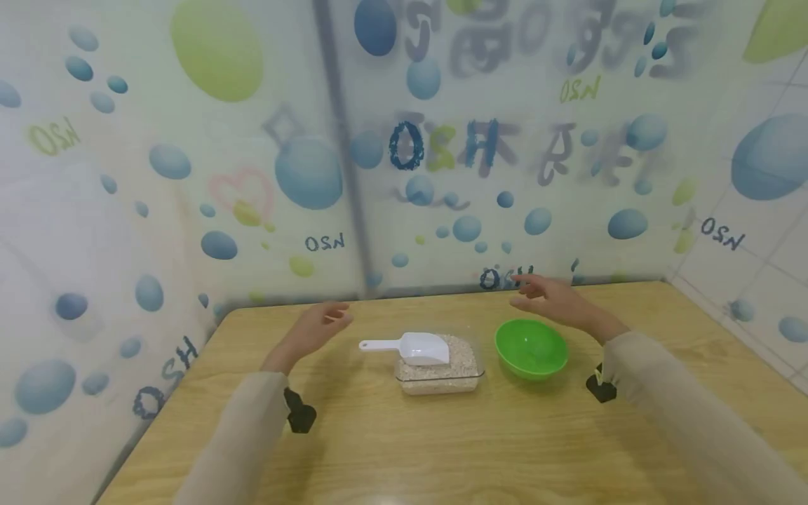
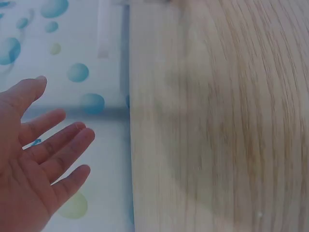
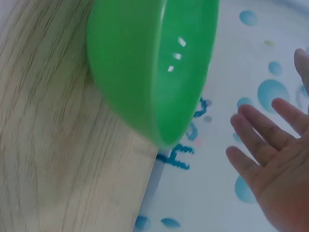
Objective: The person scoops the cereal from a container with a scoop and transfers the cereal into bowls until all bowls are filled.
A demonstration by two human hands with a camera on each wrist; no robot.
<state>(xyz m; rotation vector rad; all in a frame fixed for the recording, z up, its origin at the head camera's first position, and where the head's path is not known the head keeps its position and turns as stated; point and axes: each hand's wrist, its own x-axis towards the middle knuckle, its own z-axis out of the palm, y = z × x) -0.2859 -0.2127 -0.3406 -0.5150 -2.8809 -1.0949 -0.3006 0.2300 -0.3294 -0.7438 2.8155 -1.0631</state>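
A clear plastic container (image 1: 438, 386) of oat-like flakes (image 1: 466, 356) stands mid-table. Across its top lies a white scoop (image 1: 424, 348), handle pointing left. To the right of it is a green bowl (image 1: 532, 351); no contents can be made out inside. My left hand (image 1: 315, 328) hovers left of the scoop handle, holding nothing, and in the left wrist view its fingers (image 2: 67, 150) are spread and loosely bent. My right hand (image 1: 552, 300) is raised above the bowl's far right side, apart from it. The right wrist view shows that palm bare, with fingers (image 3: 263, 133) extended.
The wooden table (image 1: 391, 449) reaches back to a wall covering (image 1: 404, 238) printed with blue and green bubbles. A dark strap piece hangs at each wrist, below the light sleeves.
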